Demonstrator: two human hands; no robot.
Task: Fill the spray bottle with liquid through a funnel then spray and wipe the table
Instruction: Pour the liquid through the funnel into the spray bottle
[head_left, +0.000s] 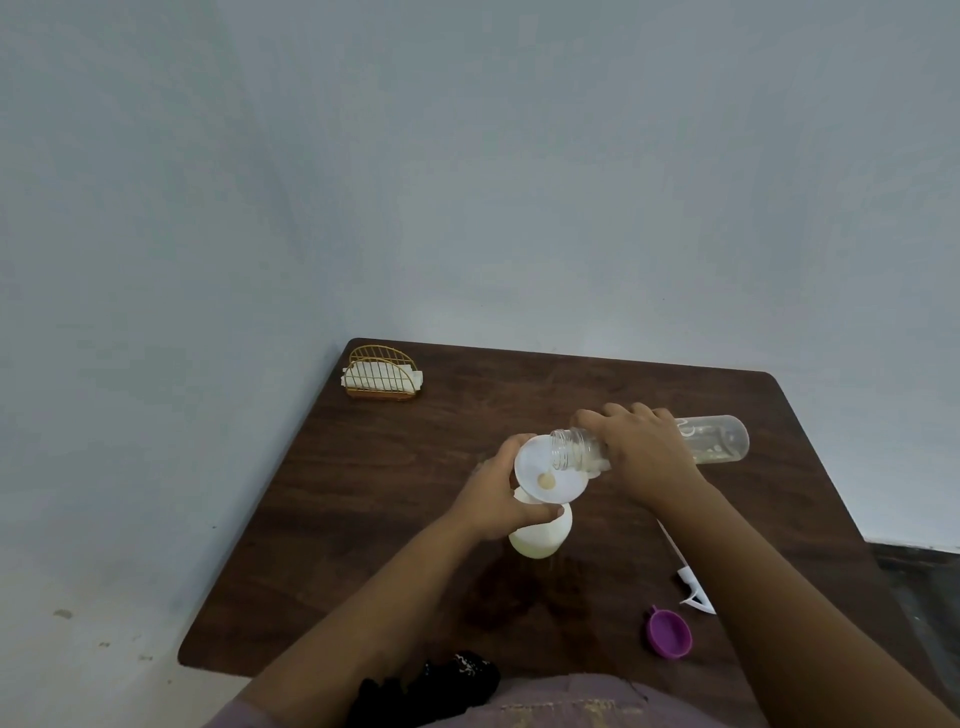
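A white spray bottle body (540, 535) stands on the brown table (395, 467) with a white funnel (545, 473) set in its neck. My left hand (493, 493) grips the funnel and bottle neck from the left. My right hand (644, 457) holds a clear plastic bottle (717, 439) tipped on its side, its open mouth over the funnel's bowl. The white spray head with its tube (685, 577) lies on the table to the right, partly under my right forearm.
A purple cap (669, 634) lies near the front right. A gold wire napkin holder with white napkins (382, 374) stands at the far left corner. A black cloth (431, 686) sits at the near edge. Pale walls close in behind and left.
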